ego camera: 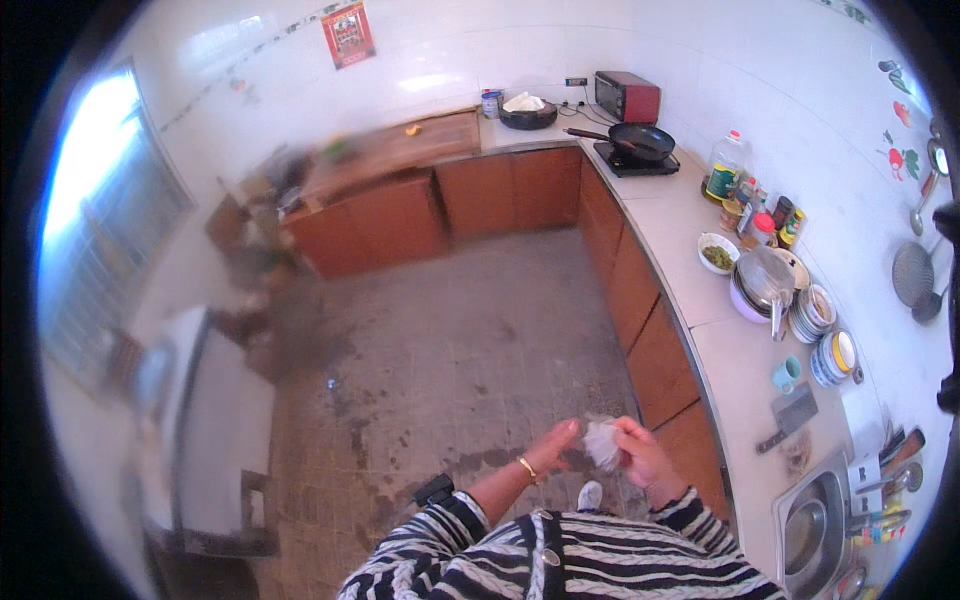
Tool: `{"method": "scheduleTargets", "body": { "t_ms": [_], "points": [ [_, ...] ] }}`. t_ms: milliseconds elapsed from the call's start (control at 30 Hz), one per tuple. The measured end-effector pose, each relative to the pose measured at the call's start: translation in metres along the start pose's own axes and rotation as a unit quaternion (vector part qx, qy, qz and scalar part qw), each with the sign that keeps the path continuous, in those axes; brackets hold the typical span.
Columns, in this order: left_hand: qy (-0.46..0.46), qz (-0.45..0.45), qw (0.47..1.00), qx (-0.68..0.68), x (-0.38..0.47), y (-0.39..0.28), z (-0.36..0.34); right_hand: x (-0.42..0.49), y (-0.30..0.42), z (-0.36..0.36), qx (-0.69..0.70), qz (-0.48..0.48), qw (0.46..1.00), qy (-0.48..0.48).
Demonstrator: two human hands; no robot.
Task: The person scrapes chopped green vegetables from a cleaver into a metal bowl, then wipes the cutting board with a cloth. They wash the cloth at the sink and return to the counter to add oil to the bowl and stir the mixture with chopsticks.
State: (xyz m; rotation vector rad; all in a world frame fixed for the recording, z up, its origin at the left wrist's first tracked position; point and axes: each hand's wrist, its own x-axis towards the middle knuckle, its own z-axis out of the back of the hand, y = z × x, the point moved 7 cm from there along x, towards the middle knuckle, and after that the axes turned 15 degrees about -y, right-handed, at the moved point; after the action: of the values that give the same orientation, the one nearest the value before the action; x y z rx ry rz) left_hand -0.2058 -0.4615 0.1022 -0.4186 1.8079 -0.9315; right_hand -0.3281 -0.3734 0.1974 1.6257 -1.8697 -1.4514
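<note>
My right hand (641, 454) grips a crumpled, whitish translucent thing (602, 444), which looks like a thin plastic bag, over the floor beside the cabinets. My left hand (551, 450), with a gold-coloured bracelet at the wrist, is just left of it, fingers apart and palm turned towards the bag. Whether its fingertips touch the bag cannot be told. To the right, on the worktop, lie a cleaver (791, 416) and a light-blue mug (787, 375).
A steel sink (814, 525) is set into the counter at the lower right. Stacked bowls (834, 358), a bowl of green food (718, 253) and bottles line the wall side. A wok (641, 142) stands on a portable cooktop (636, 161). A white appliance-like box (217, 442) stands at left.
</note>
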Motion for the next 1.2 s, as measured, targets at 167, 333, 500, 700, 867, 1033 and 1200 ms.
{"method": "scheduleTargets", "body": {
  "t_ms": [167, 333, 500, 700, 867, 1033, 1200],
  "points": [
    [0.101, 0.040, 0.981, -0.162, 0.010, -0.015, -0.049, 0.064, -0.036, -0.018, -0.052, 0.015, 0.998, -0.008],
    [-0.134, -0.129, 0.971, 0.150, 0.063, -0.076, -0.038, 0.135, 0.009, 0.029, -0.308, 0.247, 0.914, -0.091],
    [-0.108, -0.305, 0.935, 0.145, 0.069, -0.143, -0.059, 0.225, 0.016, 0.123, -0.330, 0.141, 0.908, -0.217],
    [-0.054, -0.691, 0.621, 0.365, 0.076, -0.189, -0.112, 0.261, -0.001, 0.024, -0.326, 0.307, 0.888, 0.107],
    [-0.198, -0.446, 0.738, 0.466, 0.199, -0.227, -0.005, 0.287, 0.051, -0.040, -0.536, 0.198, 0.817, 0.083],
    [-0.091, -0.311, 0.943, 0.079, 0.225, -0.246, 0.032, 0.295, 0.071, -0.054, -0.188, 0.044, 0.980, -0.042],
    [0.181, -0.239, 0.954, -0.022, 0.241, -0.270, -0.010, 0.347, 0.066, -0.061, -0.154, 0.081, 0.976, -0.134]
  ]
}}
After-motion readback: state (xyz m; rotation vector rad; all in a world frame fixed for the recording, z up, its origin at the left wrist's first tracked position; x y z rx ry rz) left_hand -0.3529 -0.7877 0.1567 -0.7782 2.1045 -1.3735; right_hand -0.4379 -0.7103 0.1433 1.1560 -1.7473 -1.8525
